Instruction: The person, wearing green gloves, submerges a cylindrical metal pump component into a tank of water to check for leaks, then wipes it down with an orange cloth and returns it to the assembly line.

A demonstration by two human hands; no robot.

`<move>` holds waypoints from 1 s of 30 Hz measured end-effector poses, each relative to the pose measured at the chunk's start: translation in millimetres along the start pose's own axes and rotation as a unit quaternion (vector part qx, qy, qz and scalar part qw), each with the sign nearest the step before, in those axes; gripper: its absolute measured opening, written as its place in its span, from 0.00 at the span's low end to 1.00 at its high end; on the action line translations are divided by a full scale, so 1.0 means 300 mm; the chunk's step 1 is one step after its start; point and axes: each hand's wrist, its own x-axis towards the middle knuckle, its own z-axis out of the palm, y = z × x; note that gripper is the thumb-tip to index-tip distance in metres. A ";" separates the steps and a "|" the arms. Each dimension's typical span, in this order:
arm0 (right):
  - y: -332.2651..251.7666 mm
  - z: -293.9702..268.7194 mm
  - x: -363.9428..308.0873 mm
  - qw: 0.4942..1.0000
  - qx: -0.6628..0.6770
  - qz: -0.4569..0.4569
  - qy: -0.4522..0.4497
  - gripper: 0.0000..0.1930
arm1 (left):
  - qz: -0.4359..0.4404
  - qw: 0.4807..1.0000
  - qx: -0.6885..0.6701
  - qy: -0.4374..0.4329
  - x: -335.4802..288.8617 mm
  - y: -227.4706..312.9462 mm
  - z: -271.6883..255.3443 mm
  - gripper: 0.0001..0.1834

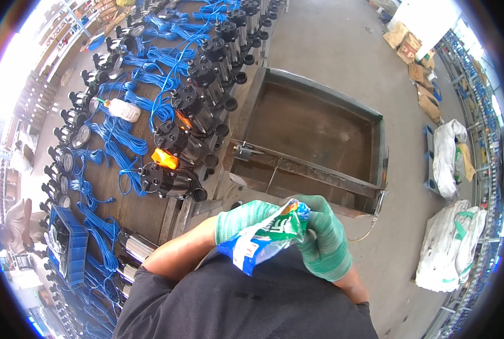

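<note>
Above concrete floor (331,39), both gloved hands pinch a snack packet (266,233).

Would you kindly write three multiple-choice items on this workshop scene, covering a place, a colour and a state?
1. Where does the metal tray lie?
A. right of the pump bench
B. on the white sacks
C. in the blue crate

2. What colour are the gloves on both hands?
A. red
B. green
C. black

3. How is the snack packet held?
A. lying on the floor
B. by one hand only
C. between both hands

Answers: 1 A, the tray sits beside the row of pumps; 2 B, the left hand and right hand wear green; 3 C, both hands grip the crumpled packet.
</note>
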 end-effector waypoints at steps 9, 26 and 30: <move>0.039 0.020 -0.006 0.989 -0.125 -0.037 0.076 0.09 | -0.070 0.979 0.172 0.086 0.039 0.067 0.016 0.16; -0.058 -0.043 -0.027 0.983 0.110 0.148 0.000 0.25 | 0.229 0.923 0.310 0.018 -0.015 0.141 -0.011 0.27; -0.123 -0.053 0.049 0.989 -0.066 -0.128 0.020 0.22 | 0.257 0.927 0.269 -0.041 -0.008 0.188 -0.009 0.29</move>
